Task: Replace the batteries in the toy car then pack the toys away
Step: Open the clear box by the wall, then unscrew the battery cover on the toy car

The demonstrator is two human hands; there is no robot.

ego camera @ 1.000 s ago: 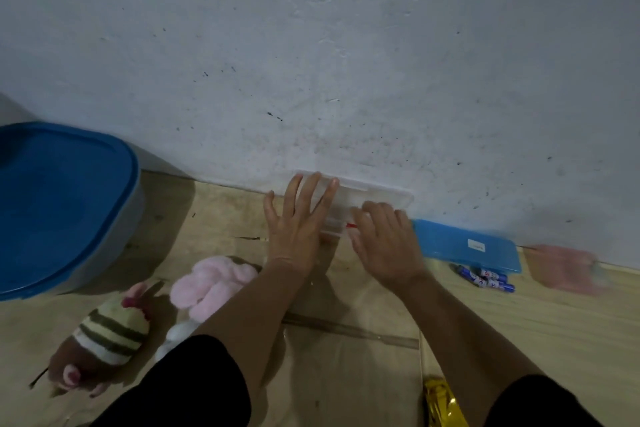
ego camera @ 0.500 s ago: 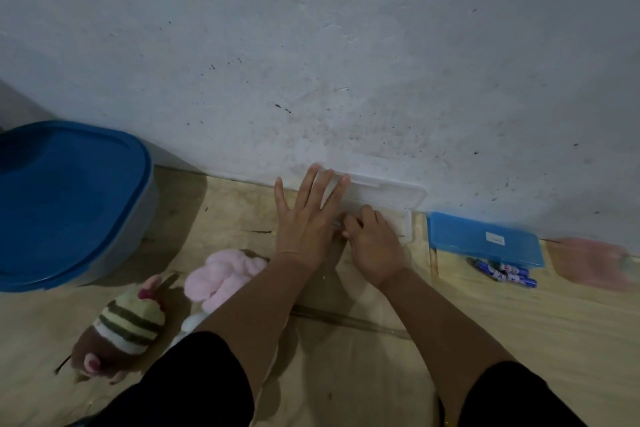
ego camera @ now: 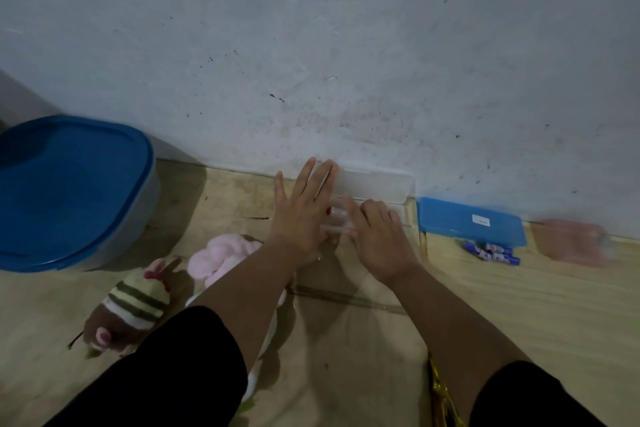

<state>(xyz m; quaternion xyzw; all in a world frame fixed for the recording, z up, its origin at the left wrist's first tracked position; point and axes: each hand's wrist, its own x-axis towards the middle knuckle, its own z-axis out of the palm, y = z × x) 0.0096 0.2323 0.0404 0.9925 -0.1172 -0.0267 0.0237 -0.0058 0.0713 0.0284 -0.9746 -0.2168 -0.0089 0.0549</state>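
A clear plastic box (ego camera: 377, 185) stands against the wall with its lid tipped up. My left hand (ego camera: 304, 215) lies flat over the box's left end, fingers straight. My right hand (ego camera: 381, 239) is at the box's front, fingers curled down into it; a small red-tipped item (ego camera: 328, 210) shows between the hands, and I cannot tell whether it is held. Blue batteries (ego camera: 491, 251) lie on the floor to the right, in front of a flat blue case (ego camera: 467, 222). No toy car is visible.
A big tub with a blue lid (ego camera: 69, 184) stands at the left by the wall. A pink plush (ego camera: 221, 253) and a striped plush toy (ego camera: 135, 302) lie under my left arm. A blurred pink object (ego camera: 571, 241) sits far right, something gold (ego camera: 441, 395) near my right elbow.
My right hand has slid left along the box front and curled its fingers toward the left hand. The left hand has stayed on the box's left end.
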